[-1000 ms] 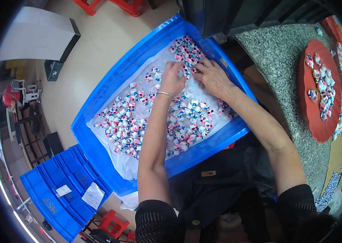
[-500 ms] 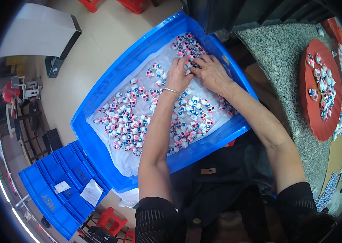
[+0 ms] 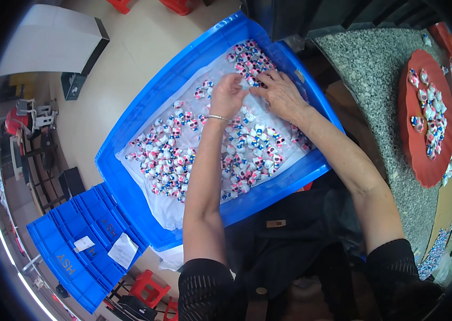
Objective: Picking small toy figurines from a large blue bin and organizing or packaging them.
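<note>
Figurines (image 3: 165, 160), left hand (image 3: 227, 97) curled, right hand (image 3: 283, 96) palm-down

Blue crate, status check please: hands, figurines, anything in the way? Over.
Left hand, right hand close together inside blue crate, far end; grip unclear. Figurines loose on white liner. Nothing visibly blocking either hand.

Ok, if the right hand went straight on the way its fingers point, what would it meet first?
Probably the small figurines in the far corner of the blue bin, since the right hand points up and left toward them. Depth is unclear, so it may be touching some.
</note>
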`<state>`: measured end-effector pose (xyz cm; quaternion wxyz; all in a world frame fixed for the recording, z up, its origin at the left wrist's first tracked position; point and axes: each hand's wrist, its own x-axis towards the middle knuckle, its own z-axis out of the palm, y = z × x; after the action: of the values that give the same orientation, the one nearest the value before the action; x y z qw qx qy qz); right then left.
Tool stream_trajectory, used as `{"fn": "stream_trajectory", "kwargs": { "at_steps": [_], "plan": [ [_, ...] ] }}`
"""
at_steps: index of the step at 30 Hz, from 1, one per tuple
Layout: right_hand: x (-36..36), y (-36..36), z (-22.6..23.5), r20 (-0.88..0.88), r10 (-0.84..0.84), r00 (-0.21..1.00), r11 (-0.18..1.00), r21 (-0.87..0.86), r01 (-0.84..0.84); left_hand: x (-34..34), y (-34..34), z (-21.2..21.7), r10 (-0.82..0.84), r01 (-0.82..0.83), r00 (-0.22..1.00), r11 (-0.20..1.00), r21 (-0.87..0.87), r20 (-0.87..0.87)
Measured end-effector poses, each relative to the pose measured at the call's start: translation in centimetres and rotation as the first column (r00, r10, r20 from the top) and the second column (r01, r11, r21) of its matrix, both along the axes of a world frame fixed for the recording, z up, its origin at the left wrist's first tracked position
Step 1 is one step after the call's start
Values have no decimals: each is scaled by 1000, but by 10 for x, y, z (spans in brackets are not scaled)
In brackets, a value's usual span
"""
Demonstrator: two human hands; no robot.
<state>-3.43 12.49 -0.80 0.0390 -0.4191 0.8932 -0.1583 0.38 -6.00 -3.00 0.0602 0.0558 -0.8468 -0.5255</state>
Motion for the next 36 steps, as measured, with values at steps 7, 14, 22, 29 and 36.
{"fn": "stream_trajectory", "kwargs": {
  "at_steps": [7,14,22,29,36],
  "plan": [
    [-3,4,1,3,13,1000,1000,-17,-13,29,-19,42,-217,235,972,840,-489,94],
    [-2,1,2,35,24,999,999,-25,-23,31,8,34,-374,370,903,433,-822,210],
    [-3,4,0,41,35,999,999,-39,-33,35,1,30,-149,153,985,988,-34,90],
    [-7,5,1,63,19,998,996,-85,-13,33,24,0,-69,58,997,968,245,34],
    [-7,7,-3,80,13,997,996,-93,-6,31,35,-10,-102,60,986,957,-283,-135]
  ]
}}
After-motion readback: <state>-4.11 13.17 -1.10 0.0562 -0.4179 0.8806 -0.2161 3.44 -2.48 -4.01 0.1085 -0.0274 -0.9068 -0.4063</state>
